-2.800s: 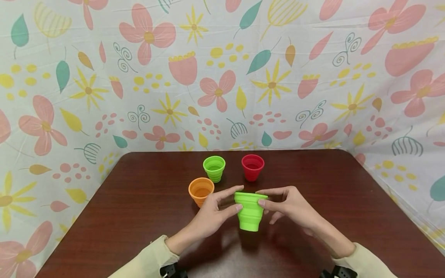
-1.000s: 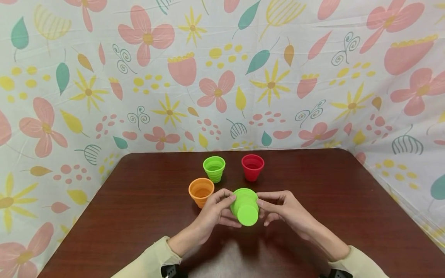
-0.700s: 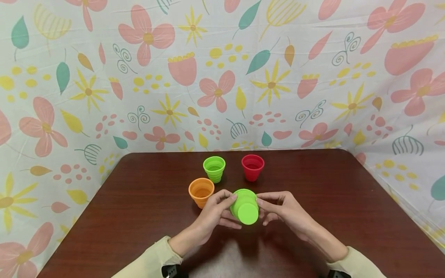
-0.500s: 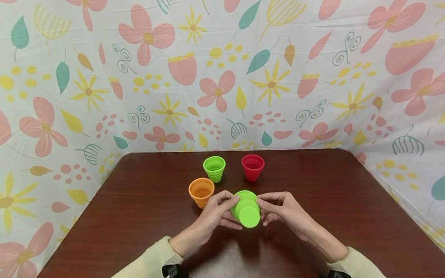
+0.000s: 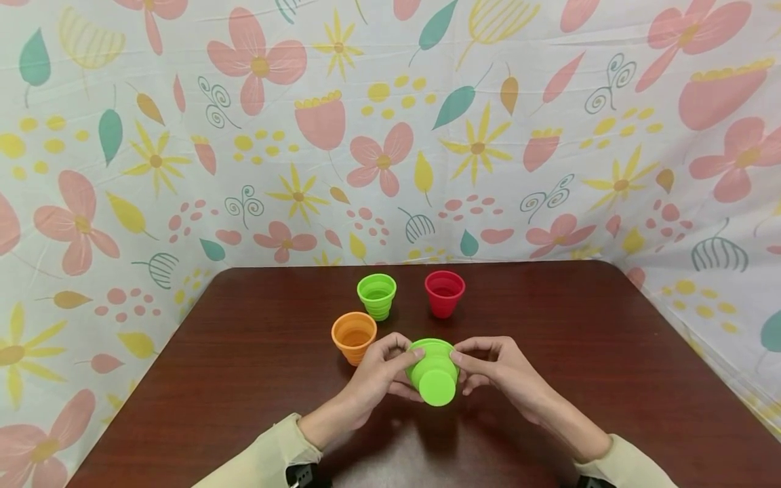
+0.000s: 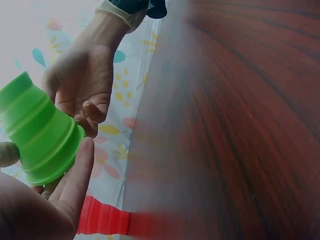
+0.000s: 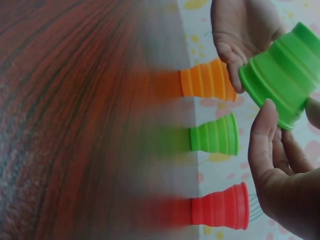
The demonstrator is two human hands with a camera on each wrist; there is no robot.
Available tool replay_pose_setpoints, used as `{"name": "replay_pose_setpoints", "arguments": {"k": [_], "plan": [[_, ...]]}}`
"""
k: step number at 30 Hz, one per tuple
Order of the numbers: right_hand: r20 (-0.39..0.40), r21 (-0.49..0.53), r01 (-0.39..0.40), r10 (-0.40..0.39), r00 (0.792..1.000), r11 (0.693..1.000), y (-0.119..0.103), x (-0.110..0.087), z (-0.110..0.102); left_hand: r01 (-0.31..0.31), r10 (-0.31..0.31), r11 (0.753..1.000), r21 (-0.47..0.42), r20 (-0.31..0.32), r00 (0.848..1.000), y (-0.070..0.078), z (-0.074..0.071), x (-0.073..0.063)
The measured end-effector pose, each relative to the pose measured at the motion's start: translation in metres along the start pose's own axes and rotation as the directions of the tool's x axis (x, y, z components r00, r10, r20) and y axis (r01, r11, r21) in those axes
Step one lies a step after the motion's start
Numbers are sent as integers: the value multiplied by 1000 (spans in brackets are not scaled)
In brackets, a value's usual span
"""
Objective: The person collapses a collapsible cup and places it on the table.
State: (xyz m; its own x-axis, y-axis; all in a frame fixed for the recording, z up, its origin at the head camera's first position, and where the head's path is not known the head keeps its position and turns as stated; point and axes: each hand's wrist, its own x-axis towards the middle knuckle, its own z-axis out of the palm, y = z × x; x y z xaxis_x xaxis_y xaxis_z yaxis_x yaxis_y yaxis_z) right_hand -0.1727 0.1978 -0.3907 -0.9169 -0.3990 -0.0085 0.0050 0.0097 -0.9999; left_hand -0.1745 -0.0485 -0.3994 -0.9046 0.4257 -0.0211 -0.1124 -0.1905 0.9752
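Observation:
A bright green collapsible cup (image 5: 434,369) is held above the table, tilted so that its round base faces me and its wide rim points away. My left hand (image 5: 373,379) grips the left side near the rim, thumb on the outer wall. From the right, my right hand (image 5: 509,373) pinches the rim side with thumb and fingers. Both wrist views show the cup's stepped wall, seen as a green cup (image 6: 40,130) in the left one and a green cup (image 7: 287,75) in the right one. The inside of the cup is hidden.
Behind my left hand stands an orange cup (image 5: 354,337), upright. Farther back are a second green cup (image 5: 376,296) and a red cup (image 5: 444,293), both upright. The dark wooden table (image 5: 244,379) meets a flower-patterned cloth (image 5: 390,135) at its far edge.
Earlier the cup was nearly upright between both hands; it has since tipped base-toward-me. In the last half second it lowered slightly, its base dipping. The standing cups have not moved.

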Motion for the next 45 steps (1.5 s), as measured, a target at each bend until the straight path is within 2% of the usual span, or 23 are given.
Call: {"name": "replay_pose_setpoints", "arguments": {"k": [7, 13, 29, 37, 45], "plan": [[-53, -34, -11, 9, 999, 999, -3, -1, 3, -55, 56, 998, 28, -4, 998, -1, 1, 1], [-97, -70, -12, 5, 995, 997, -5, -4, 5, -92, 93, 991, 97, -10, 996, -2, 1, 2], [-137, -112, 19, -34, 990, 994, -4, -5, 7, -152, 155, 974, 170, -4, 988, -4, 1, 4], [-172, -112, 25, -44, 984, 993, -3, -5, 8, -156, 160, 973, 170, -6, 987, -4, 2, 4], [-193, -165, 50, -82, 978, 985, 0, -5, 8, -143, 147, 983, 117, -34, 988, -5, 4, 3]]}}
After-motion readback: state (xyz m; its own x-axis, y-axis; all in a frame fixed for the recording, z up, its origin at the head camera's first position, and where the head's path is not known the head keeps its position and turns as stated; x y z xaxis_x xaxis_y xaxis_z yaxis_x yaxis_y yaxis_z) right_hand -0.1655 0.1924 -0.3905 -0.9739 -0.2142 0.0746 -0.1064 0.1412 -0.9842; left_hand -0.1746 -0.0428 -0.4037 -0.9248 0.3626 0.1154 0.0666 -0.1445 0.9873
